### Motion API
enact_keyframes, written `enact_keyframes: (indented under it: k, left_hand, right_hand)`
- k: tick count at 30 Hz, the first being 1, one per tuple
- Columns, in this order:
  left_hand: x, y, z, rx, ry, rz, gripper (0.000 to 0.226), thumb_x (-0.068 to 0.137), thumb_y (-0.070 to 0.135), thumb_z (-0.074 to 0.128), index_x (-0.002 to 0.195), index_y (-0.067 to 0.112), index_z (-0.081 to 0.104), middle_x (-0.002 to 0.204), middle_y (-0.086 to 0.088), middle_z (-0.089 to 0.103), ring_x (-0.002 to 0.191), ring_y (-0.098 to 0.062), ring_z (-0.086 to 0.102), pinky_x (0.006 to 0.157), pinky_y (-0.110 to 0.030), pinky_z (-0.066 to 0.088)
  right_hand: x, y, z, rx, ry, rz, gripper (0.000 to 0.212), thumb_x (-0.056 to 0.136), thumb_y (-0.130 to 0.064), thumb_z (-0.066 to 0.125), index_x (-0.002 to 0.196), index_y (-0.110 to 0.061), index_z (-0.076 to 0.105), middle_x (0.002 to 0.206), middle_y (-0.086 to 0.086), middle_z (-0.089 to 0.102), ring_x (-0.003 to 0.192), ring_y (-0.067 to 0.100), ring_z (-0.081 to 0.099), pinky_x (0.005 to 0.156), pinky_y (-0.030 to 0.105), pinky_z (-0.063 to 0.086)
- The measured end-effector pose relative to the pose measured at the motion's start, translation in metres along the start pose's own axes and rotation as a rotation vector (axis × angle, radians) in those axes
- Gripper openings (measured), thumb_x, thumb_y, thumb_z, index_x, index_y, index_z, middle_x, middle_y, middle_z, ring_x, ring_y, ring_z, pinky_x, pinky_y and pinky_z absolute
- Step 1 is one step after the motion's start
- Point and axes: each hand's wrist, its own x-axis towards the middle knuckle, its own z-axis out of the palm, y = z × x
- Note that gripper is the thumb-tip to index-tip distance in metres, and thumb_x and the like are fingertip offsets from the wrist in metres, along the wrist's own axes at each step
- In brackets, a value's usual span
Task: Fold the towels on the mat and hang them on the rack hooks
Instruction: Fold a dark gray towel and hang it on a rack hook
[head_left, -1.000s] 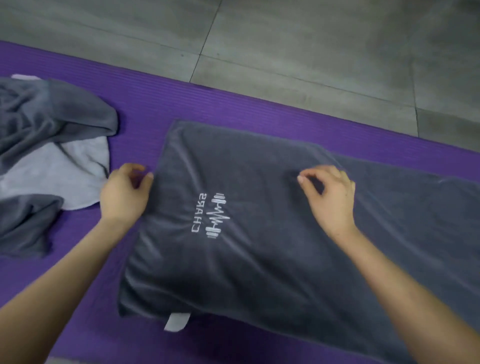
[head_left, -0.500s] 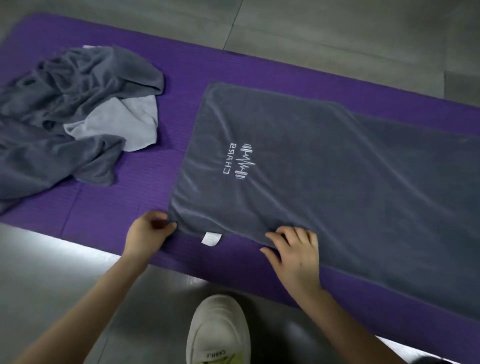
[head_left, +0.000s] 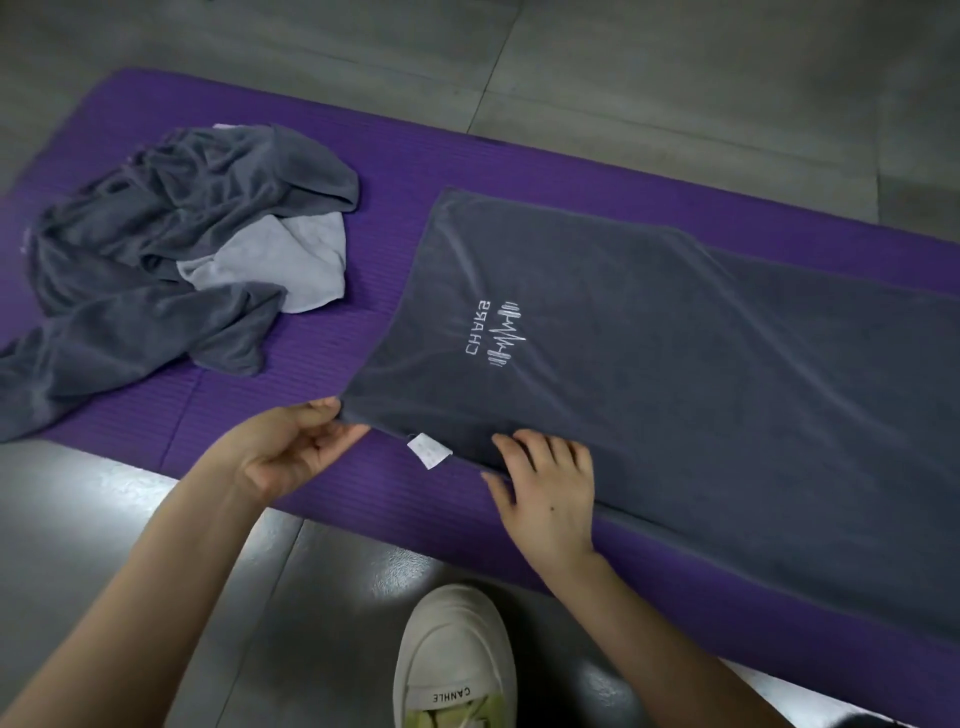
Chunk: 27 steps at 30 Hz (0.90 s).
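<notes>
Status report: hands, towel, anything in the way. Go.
Left hand pinches near corner of flat grey towel. Right hand on its near edge, grip unclear. Towel spread on purple mat, unfolded. Crumpled towel pile lies clear, left.
</notes>
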Motion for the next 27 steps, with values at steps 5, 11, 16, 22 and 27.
enact_keyframes:
  k: [5,11,16,22,27]
  left_hand:
    - [0.016,-0.005,-0.012,0.261,0.046,0.089,0.020,0.094,-0.007,0.043,0.079,0.003,0.051,0.072,-0.010,0.067,0.059,-0.017,0.070,0.047,-0.028,0.055]
    - [0.030,-0.025,-0.023,0.717,0.197,0.239,0.023,0.092,-0.008,0.047,0.075,0.006,0.050,0.074,-0.014,0.053,0.055,-0.016,0.059,0.044,-0.023,0.054]
    - [0.039,-0.022,-0.023,0.754,0.190,0.225,0.018,0.091,-0.003,0.053,0.078,0.009,0.053,0.076,-0.011,0.054,0.061,-0.019,0.057,0.045,-0.022,0.054]
    - [0.055,-0.015,-0.015,0.853,0.290,0.354,0.005,0.087,0.008,0.062,0.084,0.009,0.059,0.072,-0.007,0.052,0.058,-0.017,0.047,0.040,-0.016,0.044]
    - [0.073,-0.011,-0.011,0.855,0.278,0.383,0.009,0.083,0.011,0.068,0.089,0.009,0.061,0.064,-0.008,0.057,0.054,-0.021,0.051,0.054,-0.026,0.044]
  right_hand:
    - [-0.018,0.015,-0.012,-0.006,0.023,0.005,0.038,0.055,-0.003,0.082,0.089,-0.016,0.071,0.084,0.000,0.066,0.065,0.019,0.061,0.048,0.026,0.046]
    - [-0.029,0.043,-0.016,0.253,-0.480,-0.140,0.024,0.070,-0.020,0.075,0.093,-0.024,0.071,0.089,-0.008,0.063,0.079,0.014,0.062,0.058,0.023,0.049]
    - [0.034,0.059,-0.020,0.663,-0.482,0.273,0.019,0.085,-0.013,0.066,0.103,-0.019,0.071,0.088,-0.009,0.068,0.075,0.012,0.064,0.079,0.034,0.053]
    - [0.157,0.059,0.002,0.779,-0.291,0.390,0.014,0.088,-0.022,0.064,0.100,-0.028,0.066,0.081,-0.018,0.063,0.075,0.002,0.059,0.086,0.044,0.053]
    - [0.247,0.051,0.025,0.575,-0.205,0.362,0.034,0.089,-0.037,0.060,0.118,-0.021,0.062,0.113,-0.003,0.066,0.105,0.015,0.060,0.097,0.037,0.045]
